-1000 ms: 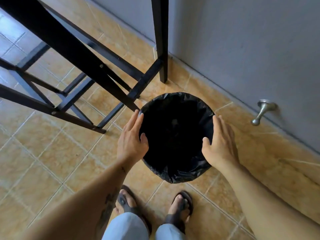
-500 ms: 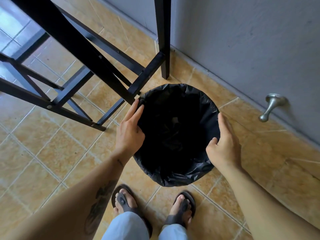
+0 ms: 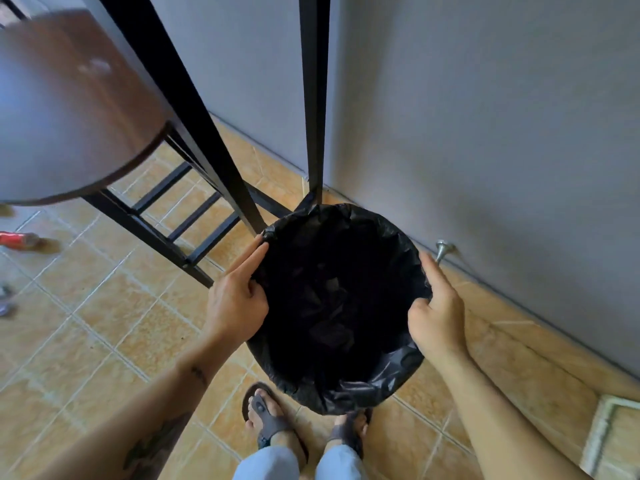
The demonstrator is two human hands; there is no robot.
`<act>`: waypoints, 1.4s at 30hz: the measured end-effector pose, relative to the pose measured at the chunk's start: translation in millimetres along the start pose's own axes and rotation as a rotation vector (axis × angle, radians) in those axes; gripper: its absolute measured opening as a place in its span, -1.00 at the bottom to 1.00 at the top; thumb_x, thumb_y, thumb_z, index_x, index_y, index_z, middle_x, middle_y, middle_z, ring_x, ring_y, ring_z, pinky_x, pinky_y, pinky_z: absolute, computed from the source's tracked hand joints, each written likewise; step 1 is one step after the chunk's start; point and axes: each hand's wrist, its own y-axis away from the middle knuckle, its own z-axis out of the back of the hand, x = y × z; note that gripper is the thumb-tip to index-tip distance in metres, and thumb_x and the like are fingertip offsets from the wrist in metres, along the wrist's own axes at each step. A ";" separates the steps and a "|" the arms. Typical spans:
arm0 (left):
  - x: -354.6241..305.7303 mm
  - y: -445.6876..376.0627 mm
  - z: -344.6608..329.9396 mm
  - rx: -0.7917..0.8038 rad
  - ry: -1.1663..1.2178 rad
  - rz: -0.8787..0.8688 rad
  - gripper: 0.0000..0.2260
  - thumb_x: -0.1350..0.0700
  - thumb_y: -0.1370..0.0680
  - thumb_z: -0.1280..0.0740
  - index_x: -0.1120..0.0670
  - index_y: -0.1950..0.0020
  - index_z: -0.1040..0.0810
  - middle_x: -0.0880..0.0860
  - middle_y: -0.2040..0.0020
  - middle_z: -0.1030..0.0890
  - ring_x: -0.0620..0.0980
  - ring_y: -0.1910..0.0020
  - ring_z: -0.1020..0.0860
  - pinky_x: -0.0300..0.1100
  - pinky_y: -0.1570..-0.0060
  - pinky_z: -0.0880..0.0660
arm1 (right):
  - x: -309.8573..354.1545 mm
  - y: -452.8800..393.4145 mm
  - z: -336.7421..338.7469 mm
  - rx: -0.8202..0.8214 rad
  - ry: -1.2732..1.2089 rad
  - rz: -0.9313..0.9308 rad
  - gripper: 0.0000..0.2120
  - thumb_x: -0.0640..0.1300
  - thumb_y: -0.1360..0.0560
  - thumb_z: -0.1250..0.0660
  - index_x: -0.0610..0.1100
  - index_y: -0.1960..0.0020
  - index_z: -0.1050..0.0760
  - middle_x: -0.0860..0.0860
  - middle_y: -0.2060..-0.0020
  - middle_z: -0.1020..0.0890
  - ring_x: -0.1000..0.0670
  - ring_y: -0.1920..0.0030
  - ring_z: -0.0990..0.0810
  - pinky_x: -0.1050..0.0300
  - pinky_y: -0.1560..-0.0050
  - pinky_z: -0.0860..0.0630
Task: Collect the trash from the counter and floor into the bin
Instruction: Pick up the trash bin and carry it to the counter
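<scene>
We hold the bin [image 3: 337,306] at centre frame, left hand [image 3: 239,299] and right hand [image 3: 438,317] clamped on its rim; we should keep it level and carry it toward the red can [image 3: 19,240] at left.

Black stool legs [image 3: 180,98] and the grey wall [image 3: 485,133] hemmed the bin [image 3: 363,393] behind, while tiled floor [image 3: 104,323] lay open leftward.
</scene>
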 end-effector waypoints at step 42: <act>-65.6 206.5 520.5 -0.560 0.814 0.057 -0.21 0.59 -0.36 0.01 0.00 -0.38 -0.57 -0.05 -0.41 -0.51 0.09 -0.40 -0.47 -0.06 -0.27 -0.55 | 472.8 271.0 -2.6 0.299 0.223 0.863 -0.30 -0.42 -0.44 -0.11 -0.11 -0.56 -0.22 -0.01 -0.56 -0.25 0.01 -0.55 -0.19 0.21 -0.46 -0.14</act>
